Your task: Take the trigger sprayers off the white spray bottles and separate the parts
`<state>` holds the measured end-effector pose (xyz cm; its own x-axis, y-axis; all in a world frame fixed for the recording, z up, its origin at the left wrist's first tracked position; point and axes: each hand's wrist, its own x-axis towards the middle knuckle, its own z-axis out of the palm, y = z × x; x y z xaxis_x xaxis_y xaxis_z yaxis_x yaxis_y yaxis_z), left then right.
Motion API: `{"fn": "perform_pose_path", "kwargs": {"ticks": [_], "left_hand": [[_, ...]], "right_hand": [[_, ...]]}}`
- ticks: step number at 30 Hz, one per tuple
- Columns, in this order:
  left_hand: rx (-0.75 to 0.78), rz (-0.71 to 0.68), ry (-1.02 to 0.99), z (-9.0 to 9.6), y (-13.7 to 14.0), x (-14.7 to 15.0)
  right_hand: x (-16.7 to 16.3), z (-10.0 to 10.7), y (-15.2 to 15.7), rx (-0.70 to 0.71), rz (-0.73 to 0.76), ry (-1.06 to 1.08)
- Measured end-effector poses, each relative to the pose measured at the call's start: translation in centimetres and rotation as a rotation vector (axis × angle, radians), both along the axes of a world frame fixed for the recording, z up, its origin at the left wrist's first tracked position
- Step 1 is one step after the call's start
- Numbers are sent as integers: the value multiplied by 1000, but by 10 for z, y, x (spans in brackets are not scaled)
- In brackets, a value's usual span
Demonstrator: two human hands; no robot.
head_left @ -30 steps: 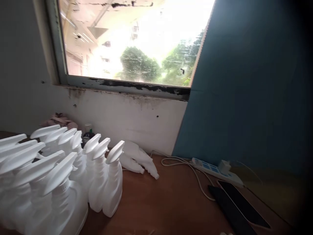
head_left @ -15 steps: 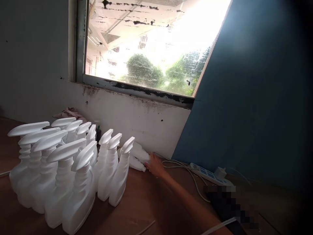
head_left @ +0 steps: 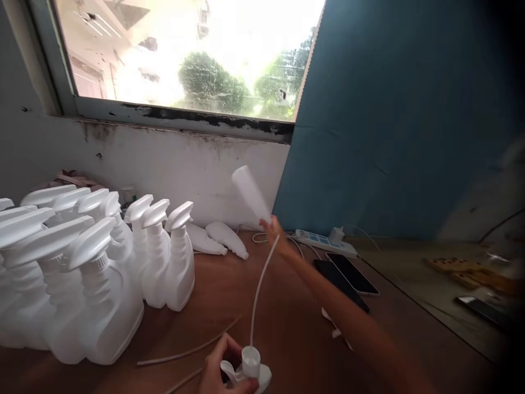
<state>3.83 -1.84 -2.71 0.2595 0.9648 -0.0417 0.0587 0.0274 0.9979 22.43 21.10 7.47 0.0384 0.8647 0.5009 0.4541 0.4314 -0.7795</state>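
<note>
My right hand (head_left: pixel 275 232) grips a white plastic bottle (head_left: pixel 250 191) by its neck end and holds it tilted in the air, base up and to the left. Low in the view, my left hand (head_left: pixel 223 366) is closed around a white spray trigger head (head_left: pixel 251 362), its collar facing up. A thin dip tube (head_left: pixel 258 295) rises from that collar, its top end close to my right hand. Two capless bottles (head_left: pixel 225 238) lie at the back by the wall. Upright spray bottles (head_left: pixel 96 295) with heads on stand in a group at the left.
Loose thin tubes (head_left: pixel 184 354) lie on the brown table (head_left: pixel 221 295). A power strip (head_left: pixel 324 242) with a plug and cables sits at the back right. Beside my right forearm are a phone (head_left: pixel 353 272) and a dark flat object (head_left: pixel 334 276). A blue curtain (head_left: pixel 369 120) hangs behind.
My right hand has lifted a bottle from those lying by the wall. My left hand has come into view with the trigger head and tube. The view has shifted right and down.
</note>
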Motion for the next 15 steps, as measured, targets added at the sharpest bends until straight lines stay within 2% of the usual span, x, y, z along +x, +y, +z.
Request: {"fn": "perform_pose_path", "kwargs": {"ticks": [3,7,10,15], "left_hand": [[46,71,6,4,-6,4],[65,70,39,10,-12,6],[72,53,49,9,-12,5],[74,40,70,5,-10,4]], "right_hand": [[27,32,-26,2,57,262],[35,65,-67,39,156,527],[28,70,-92,1,306,812],[18,57,-115,-52,381,830]]}}
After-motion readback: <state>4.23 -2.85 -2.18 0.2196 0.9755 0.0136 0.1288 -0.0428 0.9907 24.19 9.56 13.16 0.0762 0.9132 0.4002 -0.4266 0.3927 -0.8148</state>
